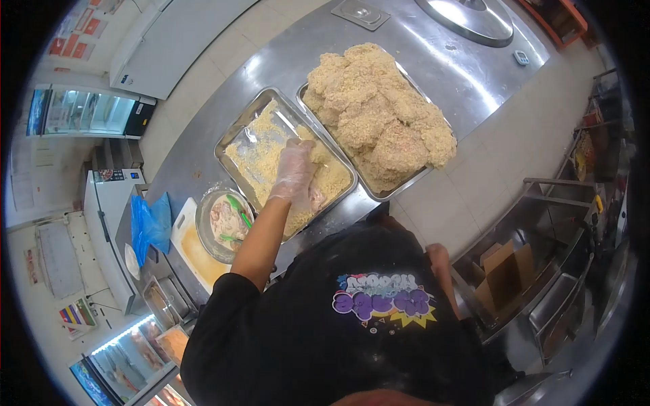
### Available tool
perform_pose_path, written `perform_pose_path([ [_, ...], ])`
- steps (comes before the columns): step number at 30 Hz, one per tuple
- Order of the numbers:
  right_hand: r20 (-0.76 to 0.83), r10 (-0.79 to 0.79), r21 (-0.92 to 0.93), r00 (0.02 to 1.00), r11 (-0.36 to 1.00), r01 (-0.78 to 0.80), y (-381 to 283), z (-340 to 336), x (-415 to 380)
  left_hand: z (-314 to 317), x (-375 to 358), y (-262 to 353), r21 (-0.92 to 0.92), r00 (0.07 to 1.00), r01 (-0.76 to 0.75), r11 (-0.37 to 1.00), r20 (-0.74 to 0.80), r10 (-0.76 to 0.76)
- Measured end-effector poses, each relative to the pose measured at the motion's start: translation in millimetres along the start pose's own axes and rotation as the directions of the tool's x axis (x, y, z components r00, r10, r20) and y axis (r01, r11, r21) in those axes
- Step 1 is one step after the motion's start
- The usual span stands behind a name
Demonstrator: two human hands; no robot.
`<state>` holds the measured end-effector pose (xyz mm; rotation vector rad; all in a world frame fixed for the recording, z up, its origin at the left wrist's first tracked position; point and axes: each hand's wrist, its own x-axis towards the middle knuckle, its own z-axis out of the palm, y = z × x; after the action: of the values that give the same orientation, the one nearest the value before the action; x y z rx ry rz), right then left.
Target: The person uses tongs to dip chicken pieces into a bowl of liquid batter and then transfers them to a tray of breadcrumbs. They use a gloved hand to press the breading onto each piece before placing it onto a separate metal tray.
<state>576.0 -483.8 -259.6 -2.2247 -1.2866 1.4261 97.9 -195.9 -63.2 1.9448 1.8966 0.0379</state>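
Observation:
My left hand (295, 170), in a clear plastic glove, reaches into a metal tray (237, 126) of pale breadcrumbs (261, 166). Its fingers curl into the crumbs near the tray's right side, closed around some of them. Beside the wrist, a pinkish piece of raw meat (316, 197) lies partly coated in crumbs. Below the tray, a metal bowl (202, 227) holds pale wet meat pieces and green-handled tongs (238, 205). My right hand (438, 256) hangs low at my side, apart from the table; its fingers do not show clearly.
A second tray (383, 196) carries a high heap of crumb-coated pieces (379, 111). A white cutting board (193, 237) and blue plastic bag (152, 227) are left of the bowl. A round lid (470, 17) and small timer (521, 57) sit at the far end. A cardboard box (504, 274) stands right.

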Motion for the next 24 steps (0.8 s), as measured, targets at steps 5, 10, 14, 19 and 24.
perform_pose_path([
  [5, -0.005, -0.127, 0.099, 0.992, 0.987, 0.127, 3.0, 16.9, 1.5, -70.9, -25.4, 20.9, -0.816, 0.797, 0.569, 0.106, 0.515, -0.316],
  [10, 0.146, -0.033, -0.473, 0.989, 0.875, 0.100, -1.2, 13.1, -20.7, -91.7, -47.8, 3.5, -0.490, 0.920, 0.100, 0.866, 0.377, 0.107],
  [14, 0.216, -0.007, -0.584, 0.976, 0.800, 0.135, -2.7, 9.7, -26.3, -37.3, -47.1, -19.8, -0.213, 0.940, -0.184, 0.960, 0.246, 0.235],
  [19, 0.106, 0.033, -0.494, 0.994, 0.869, 0.024, -4.5, 17.0, -19.4, -13.8, -39.4, -25.5, -0.242, 0.997, -0.069, 0.968, 0.006, 0.073],
  [24, 0.001, 0.153, -0.272, 0.988, 0.951, -0.147, -12.9, 26.5, -22.5, -37.9, -28.2, -17.1, -0.582, 0.994, -0.013, 0.813, -0.093, -0.050],
])
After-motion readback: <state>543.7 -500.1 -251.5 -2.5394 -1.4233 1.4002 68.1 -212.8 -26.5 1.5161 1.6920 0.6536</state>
